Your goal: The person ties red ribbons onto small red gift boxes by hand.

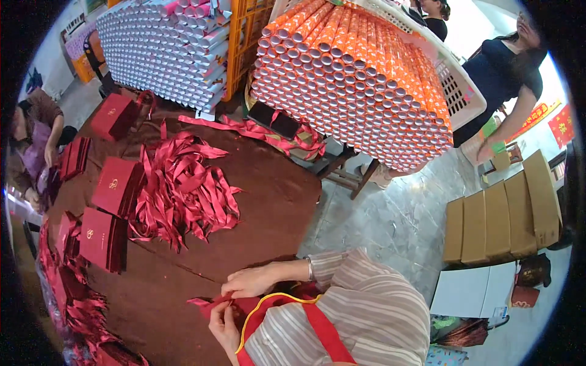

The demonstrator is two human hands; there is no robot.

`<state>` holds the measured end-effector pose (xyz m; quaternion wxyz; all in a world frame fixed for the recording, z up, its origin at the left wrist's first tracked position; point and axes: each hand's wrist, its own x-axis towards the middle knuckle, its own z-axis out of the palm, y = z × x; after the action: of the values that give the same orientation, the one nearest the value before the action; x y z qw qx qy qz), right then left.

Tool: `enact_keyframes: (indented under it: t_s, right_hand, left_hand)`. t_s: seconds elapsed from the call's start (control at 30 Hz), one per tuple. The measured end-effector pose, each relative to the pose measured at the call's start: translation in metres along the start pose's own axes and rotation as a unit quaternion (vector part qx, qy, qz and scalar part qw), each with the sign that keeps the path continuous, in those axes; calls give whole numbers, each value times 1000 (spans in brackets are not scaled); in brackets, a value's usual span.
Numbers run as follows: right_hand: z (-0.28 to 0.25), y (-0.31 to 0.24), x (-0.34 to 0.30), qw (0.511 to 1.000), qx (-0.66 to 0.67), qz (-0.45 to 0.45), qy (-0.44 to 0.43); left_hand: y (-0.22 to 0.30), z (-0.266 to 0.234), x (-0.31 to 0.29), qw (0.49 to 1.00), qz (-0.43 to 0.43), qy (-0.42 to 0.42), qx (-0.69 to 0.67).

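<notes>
My right hand (259, 281), with a bracelet at the wrist, reaches in from the right over the brown-covered table (262, 201). Just below it is my left hand (225, 328), its fingers bent close to the right hand's fingertips. Both hands pinch a dark red ribbon (210, 301), whose loose end sticks out to the left. Part of the ribbon is hidden by the hands and by my red apron (326, 332) with yellow edging. Farther off lies a tangled heap of red ribbons (183, 192). Beside it are stacks of flat red boxes or folders (105, 238) with gold marks.
Orange patterned paper tubes (354, 85) fill a white crate (467, 91) beyond the table. Pale blue tubes (162, 55) are stacked by an orange crate (247, 46). Cardboard boxes (497, 213) stand right. One person (39, 137) sits left; another (503, 79) stands far right.
</notes>
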<state>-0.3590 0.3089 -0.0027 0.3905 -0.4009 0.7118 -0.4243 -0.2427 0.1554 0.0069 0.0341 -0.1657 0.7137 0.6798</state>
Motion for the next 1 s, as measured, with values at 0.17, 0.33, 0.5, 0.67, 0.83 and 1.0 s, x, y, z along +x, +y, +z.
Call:
enact_keyframes:
  t_s: [0.17, 0.33, 0.5, 0.67, 0.83, 1.0]
  right_hand:
    - [-9, 9, 0, 977, -161, -108, 94]
    - [-17, 24, -20, 979, -111, -70, 158]
    - [-3, 13, -30, 994, 38, 33, 96]
    - [11, 26, -36, 995, 55, -2, 82]
    - [9, 18, -33, 943, 261, 200, 60]
    - [6, 25, -26, 925, 337, 168, 55]
  left_hand:
    - [-24, -3, 2, 993, 3, 30, 112]
    - [-3, 2, 18, 986, -1, 13, 166]
    - [-15, -1, 1, 984, 22, 58, 166]
    - [-29, 3, -8, 980, 74, 94, 162]
    - [-22, 12, -11, 994, 11, 102, 42]
    - [-19, 9, -10, 977, 103, 103, 153]
